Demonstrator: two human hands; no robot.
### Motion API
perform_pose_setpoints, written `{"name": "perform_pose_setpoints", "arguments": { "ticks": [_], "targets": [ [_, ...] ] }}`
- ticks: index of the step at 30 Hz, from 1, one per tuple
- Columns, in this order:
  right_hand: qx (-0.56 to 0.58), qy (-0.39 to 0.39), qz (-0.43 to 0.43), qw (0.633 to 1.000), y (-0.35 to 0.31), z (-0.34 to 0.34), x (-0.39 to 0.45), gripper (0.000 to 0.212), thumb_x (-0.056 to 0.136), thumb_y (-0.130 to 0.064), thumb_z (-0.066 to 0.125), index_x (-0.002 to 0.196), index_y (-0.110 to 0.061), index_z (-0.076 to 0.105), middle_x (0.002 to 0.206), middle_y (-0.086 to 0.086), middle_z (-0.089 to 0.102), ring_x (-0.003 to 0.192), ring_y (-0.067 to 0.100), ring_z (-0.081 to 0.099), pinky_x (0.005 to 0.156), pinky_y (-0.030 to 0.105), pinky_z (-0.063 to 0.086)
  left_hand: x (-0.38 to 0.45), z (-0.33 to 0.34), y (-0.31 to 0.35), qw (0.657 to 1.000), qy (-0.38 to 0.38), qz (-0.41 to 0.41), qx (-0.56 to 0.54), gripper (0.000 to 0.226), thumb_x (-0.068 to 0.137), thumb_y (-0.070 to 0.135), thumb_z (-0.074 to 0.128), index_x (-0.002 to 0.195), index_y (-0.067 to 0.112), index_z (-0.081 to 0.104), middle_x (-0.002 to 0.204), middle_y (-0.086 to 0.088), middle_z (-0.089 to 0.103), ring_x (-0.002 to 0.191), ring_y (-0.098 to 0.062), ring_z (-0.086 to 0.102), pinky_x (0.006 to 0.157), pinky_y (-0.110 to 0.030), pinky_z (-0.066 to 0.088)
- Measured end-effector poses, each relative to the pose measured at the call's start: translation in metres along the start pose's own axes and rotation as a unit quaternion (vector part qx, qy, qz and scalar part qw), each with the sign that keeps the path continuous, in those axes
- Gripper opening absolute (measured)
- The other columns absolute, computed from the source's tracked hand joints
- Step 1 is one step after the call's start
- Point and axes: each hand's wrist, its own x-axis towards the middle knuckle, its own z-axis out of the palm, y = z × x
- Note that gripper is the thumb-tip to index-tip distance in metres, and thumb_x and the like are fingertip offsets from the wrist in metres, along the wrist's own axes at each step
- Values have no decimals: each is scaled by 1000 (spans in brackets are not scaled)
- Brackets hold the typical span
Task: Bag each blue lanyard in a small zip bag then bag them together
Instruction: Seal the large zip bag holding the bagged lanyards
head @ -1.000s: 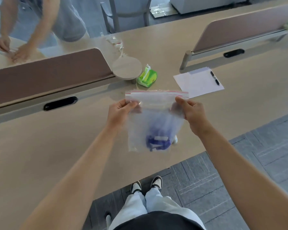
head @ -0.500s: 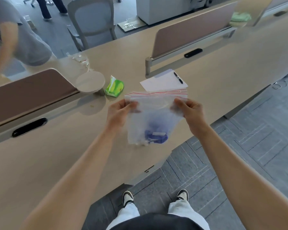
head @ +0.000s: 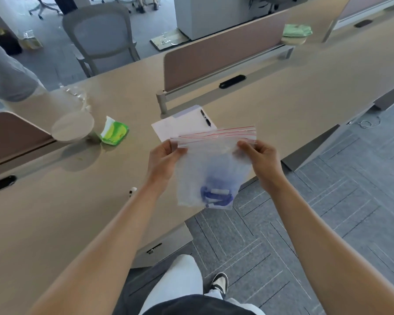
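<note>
Lanyards (head: 215,195), blue and coiled, sit at the bottom of the clear zip bag (head: 210,169) I hold up over the near edge of the desk (head: 55,212). My left hand (head: 163,163) has its grip pinched shut on the bag's top corner at nine o'clock; my right hand (head: 261,159) pinches the opposite corner at three o'clock. The red-lined zip strip stretches between them. At twelve o'clock, past the bag, a white sheet (head: 180,125) with a pen (head: 205,118) lies on the desk. At ten o'clock lies a green packet (head: 114,133), just beside a round lid (head: 72,126).
</note>
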Motion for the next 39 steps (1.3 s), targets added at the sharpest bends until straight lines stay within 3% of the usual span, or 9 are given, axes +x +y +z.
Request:
{"name": "perform_pose_setpoints", "arguments": {
  "ticks": [3,9,20,23,28,33,36,39],
  "targets": [
    [4,7,6,1000,1,-20,26,13,94,-22,75,92,-10,79,81,2,80,74,12,73,74,20,55,20,27,-4,1000,3,0,3,13,89,3,72,91,16,75,88,-3,72,77,-10,60,70,-18,49],
    [-15,-2,4,1000,-2,-34,99,19,96,-18,72,97,0,78,77,3,78,69,11,72,68,18,54,81,59,-14,999,31,-8,1,13,88,3,72,89,16,76,87,-6,72,75,-15,61,72,-23,50],
    [-42,-75,0,996,-19,-21,224,15,97,-16,71,94,-4,78,75,1,78,68,10,72,67,16,53,165,83,-6,992,121,-35,2,13,88,3,69,94,12,77,87,-3,74,79,-15,63,77,-30,52],
    [-37,-108,0,993,-14,-24,245,16,97,-17,71,89,-5,78,80,9,78,72,16,71,70,23,56,171,91,-5,988,150,-40,11,14,87,0,69,95,8,76,85,-2,72,77,-14,61,76,-29,49],
    [-43,-153,12,987,-4,-35,270,13,96,-18,72,89,-9,79,80,7,78,71,16,71,70,26,56,168,108,-12,975,208,-56,48,14,86,4,71,89,17,76,80,0,73,75,-13,61,72,-28,48],
    [-71,-202,23,977,2,-50,279,19,94,-23,75,79,-11,78,71,5,76,66,15,68,69,30,55,143,134,-18,957,274,-64,63,20,88,2,70,83,21,73,69,7,69,61,-1,59,61,-13,46],
    [-68,-226,42,971,5,-56,280,31,92,-24,77,76,2,70,66,20,64,63,18,59,64,28,52,127,145,-22,948,304,-74,59,19,89,3,70,86,22,73,73,2,70,61,-5,61,59,-13,47],
    [-83,-258,58,961,12,-50,288,43,91,-26,78,78,11,62,65,10,50,62,16,46,62,28,44,123,139,-31,940,328,-82,48,20,89,4,70,84,22,75,71,2,69,63,-9,59,62,-18,52]
  ]
}}
